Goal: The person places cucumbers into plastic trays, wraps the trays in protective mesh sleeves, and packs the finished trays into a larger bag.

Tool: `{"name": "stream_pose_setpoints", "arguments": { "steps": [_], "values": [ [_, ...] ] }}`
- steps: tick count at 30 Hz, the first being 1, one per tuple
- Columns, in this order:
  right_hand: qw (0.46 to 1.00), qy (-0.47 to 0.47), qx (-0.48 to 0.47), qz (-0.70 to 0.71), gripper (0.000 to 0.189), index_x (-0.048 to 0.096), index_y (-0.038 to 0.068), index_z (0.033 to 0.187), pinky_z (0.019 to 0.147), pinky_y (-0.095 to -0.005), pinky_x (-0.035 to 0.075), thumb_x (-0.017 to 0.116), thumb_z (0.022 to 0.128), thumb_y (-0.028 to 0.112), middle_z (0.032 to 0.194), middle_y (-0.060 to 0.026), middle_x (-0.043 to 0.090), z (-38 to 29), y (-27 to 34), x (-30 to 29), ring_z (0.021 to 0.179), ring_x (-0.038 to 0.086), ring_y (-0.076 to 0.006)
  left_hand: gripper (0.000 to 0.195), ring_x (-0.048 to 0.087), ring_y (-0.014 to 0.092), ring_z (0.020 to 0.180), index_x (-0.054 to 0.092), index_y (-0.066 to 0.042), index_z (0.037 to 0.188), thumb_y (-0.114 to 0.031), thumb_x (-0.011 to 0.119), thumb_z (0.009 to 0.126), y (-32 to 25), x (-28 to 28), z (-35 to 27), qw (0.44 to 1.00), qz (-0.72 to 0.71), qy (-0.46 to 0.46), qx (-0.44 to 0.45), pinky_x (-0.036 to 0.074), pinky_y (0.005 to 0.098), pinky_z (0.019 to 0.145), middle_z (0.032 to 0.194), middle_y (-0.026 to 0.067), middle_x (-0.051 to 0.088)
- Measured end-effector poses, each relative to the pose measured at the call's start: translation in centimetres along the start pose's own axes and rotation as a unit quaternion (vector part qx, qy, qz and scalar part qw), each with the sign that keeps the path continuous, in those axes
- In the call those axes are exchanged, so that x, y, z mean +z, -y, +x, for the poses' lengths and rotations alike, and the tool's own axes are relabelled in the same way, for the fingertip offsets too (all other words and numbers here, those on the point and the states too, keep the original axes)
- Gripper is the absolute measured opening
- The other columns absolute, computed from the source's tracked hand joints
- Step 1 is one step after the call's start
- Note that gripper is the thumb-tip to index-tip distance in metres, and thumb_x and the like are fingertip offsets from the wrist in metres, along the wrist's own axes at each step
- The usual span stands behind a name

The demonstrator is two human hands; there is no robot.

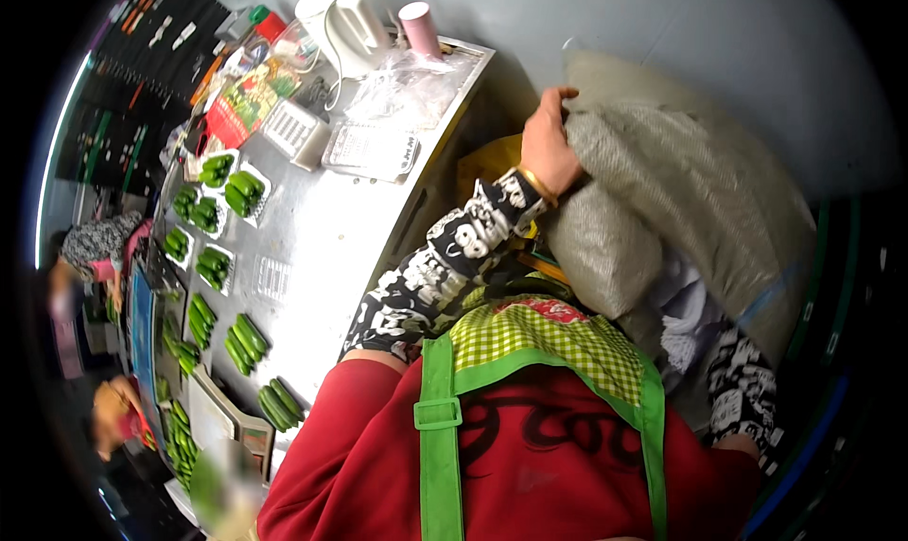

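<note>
A large grey-beige woven plastic sack (702,165) bulges against the wall on the right. My left hand (552,147) grips its near upper edge, with the fingers partly hidden by the folds. A second rounded bulge of woven sacking (603,250) hangs just below that hand; I cannot tell if it is part of the same sack. My right forearm, in a patterned black-and-white sleeve (741,392), reaches in under the sack's lower right side, and its hand is hidden. White fabric-like material (681,321) shows between the bulge and that forearm.
A steel table (312,243) on the left bears trays of green cucumbers (245,190), clear plastic containers (372,149), a white electric kettle (347,27) and a pink cup (420,29). A scale (213,406) stands at its near end. Two people (99,246) are beyond.
</note>
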State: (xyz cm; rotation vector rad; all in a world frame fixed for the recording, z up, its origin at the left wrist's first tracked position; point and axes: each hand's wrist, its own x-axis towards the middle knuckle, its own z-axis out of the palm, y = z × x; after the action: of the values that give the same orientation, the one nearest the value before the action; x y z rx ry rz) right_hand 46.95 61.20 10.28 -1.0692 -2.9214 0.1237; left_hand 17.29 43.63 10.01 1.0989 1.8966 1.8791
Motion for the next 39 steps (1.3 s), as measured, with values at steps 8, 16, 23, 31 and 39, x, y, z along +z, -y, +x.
{"name": "stream_pose_setpoints", "arguments": {
  "steps": [8, 16, 23, 31, 39],
  "values": [
    [0.998, -0.002, 0.005, 0.063, 0.060, 0.050, 0.003, 0.123, 0.093, -0.0426, 0.043, 0.064, 0.075, 0.036, 0.116, -0.0237, 0.056, 1.6, -2.5, -1.3, 0.106, 0.055, -0.0347, 0.121, 0.037, 0.027, 0.129, 0.004, 0.001, 0.142, -0.029, 0.087, 0.060, 4.9, 1.0, -13.2, 0.918, -0.142, 0.298, -0.221, 0.031, 0.0352, 0.108, 0.139, 0.0203, 0.036],
    [0.993, -0.034, 0.007, 0.112, 0.060, 0.050, 0.004, 0.124, 0.093, -0.0427, 0.043, 0.065, 0.075, 0.035, 0.116, -0.0234, 0.056, 4.2, -0.6, -6.6, 0.106, 0.056, -0.0346, 0.061, 0.056, 0.024, 0.106, 0.048, -0.001, 0.125, -0.012, 0.075, 0.072, 6.2, 6.7, -12.1, 0.759, -0.412, 0.267, -0.427, 0.045, 0.0356, 0.092, 0.118, 0.0121, 0.057],
    [0.980, -0.021, -0.079, 0.182, 0.060, 0.050, 0.004, 0.124, 0.092, -0.0427, 0.043, 0.065, 0.074, 0.034, 0.115, -0.0232, 0.056, 5.7, 9.0, -10.7, 0.105, 0.056, -0.0346, 0.041, 0.054, 0.013, 0.103, 0.053, -0.007, 0.124, -0.022, 0.063, 0.087, -2.4, 2.0, -11.5, 0.756, -0.487, 0.277, -0.337, 0.046, 0.0290, 0.087, 0.120, 0.0059, 0.057],
    [0.946, 0.050, -0.262, 0.186, 0.060, 0.049, 0.004, 0.125, 0.092, -0.0428, 0.044, 0.065, 0.074, 0.033, 0.115, -0.0229, 0.056, 10.5, 24.6, -9.7, 0.105, 0.056, -0.0345, 0.044, 0.051, 0.013, 0.110, 0.049, -0.006, 0.129, -0.018, 0.060, 0.088, -2.0, -2.5, -11.5, 0.731, -0.516, 0.193, -0.403, 0.042, 0.0287, 0.092, 0.124, 0.0045, 0.055],
    [0.917, 0.092, -0.367, 0.126, 0.060, 0.049, 0.005, 0.125, 0.092, -0.0429, 0.044, 0.066, 0.074, 0.032, 0.114, -0.0227, 0.056, 14.9, 34.8, -4.3, 0.104, 0.056, -0.0345, 0.057, 0.053, 0.025, 0.110, 0.053, -0.001, 0.121, -0.024, 0.073, 0.073, 4.2, -4.0, -14.1, 0.968, -0.204, 0.028, -0.143, 0.041, 0.0337, 0.093, 0.120, 0.0143, 0.057]
  ]
}}
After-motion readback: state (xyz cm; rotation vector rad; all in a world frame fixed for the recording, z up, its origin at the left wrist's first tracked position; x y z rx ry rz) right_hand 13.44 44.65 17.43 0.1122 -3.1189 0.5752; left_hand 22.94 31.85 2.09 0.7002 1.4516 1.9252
